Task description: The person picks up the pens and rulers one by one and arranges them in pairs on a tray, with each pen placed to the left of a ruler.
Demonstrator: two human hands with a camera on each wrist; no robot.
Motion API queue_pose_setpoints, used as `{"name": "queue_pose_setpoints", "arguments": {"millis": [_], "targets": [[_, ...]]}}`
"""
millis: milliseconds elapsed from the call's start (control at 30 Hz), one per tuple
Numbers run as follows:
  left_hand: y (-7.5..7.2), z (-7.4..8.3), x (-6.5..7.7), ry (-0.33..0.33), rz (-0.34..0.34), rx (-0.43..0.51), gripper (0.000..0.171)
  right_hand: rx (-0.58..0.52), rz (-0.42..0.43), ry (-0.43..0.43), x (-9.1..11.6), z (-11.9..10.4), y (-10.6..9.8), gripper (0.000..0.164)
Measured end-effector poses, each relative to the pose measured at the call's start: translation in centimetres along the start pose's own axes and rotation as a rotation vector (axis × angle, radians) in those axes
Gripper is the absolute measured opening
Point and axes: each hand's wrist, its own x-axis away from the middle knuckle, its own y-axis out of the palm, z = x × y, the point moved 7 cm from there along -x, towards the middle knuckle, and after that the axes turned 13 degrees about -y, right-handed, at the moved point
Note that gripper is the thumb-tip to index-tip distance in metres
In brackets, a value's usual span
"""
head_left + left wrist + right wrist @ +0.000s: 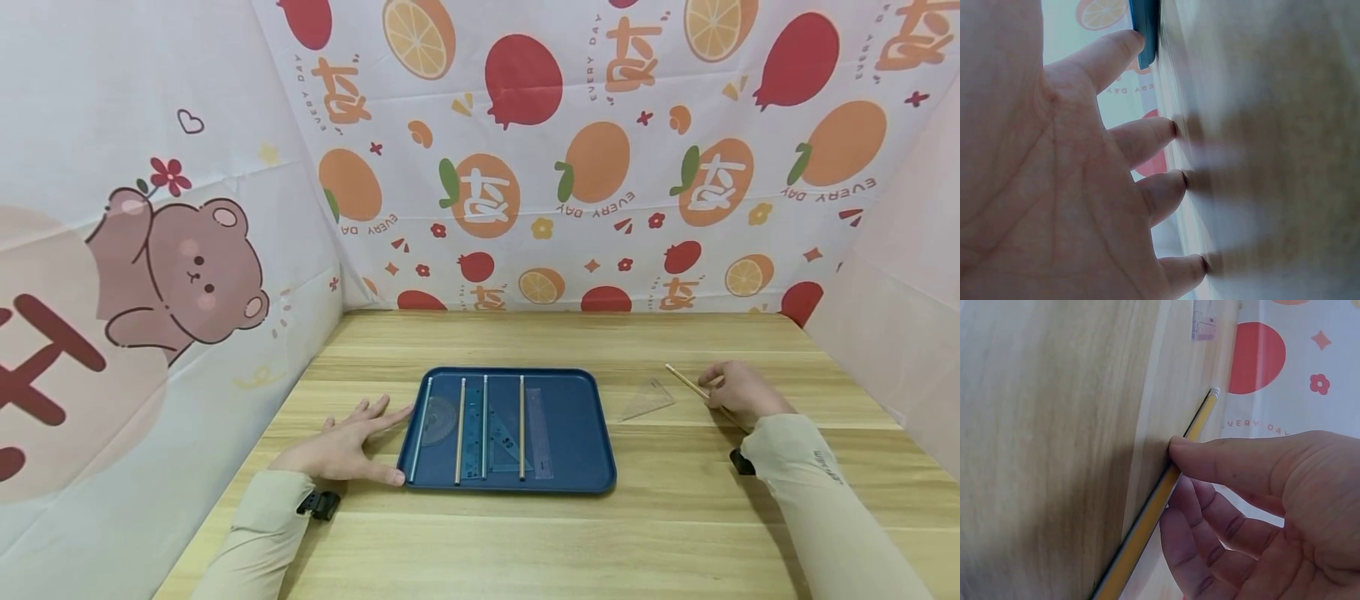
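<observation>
My right hand (738,392) pinches a yellow pencil (1154,503) between thumb and fingers, close to the tabletop on the right. The pencil's white-tipped end points away to the upper left in the head view. At the left edge of a blue tray (585,433), my left hand (348,442) has its fingers spread; thumb and index finger touch the rim. Inside the tray several pencils lie roughly parallel. Among them are a round protractor (438,421), a teal ruler (472,433), a blue set square (510,446) and a clear ruler (538,433).
A clear set square (648,400) lies on the wooden table (525,542) between the tray and my right hand. Printed cloth walls (525,208) stand at the back and both sides of the table.
</observation>
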Motion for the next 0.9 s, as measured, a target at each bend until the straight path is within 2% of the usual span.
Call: {"name": "queue_pose_setpoints", "arguments": {"millis": [433,900], "targets": [[-0.02,-0.11,-0.04,0.002,-0.003,0.009,0.109,0.0,-0.023,-0.034,-0.26,0.23,0.47,0.036],[0.08,-0.28,-0.34,-0.005,-0.015,0.014,0.109,-0.247,-0.014,0.046,0.51,0.5,0.73,0.049]]}}
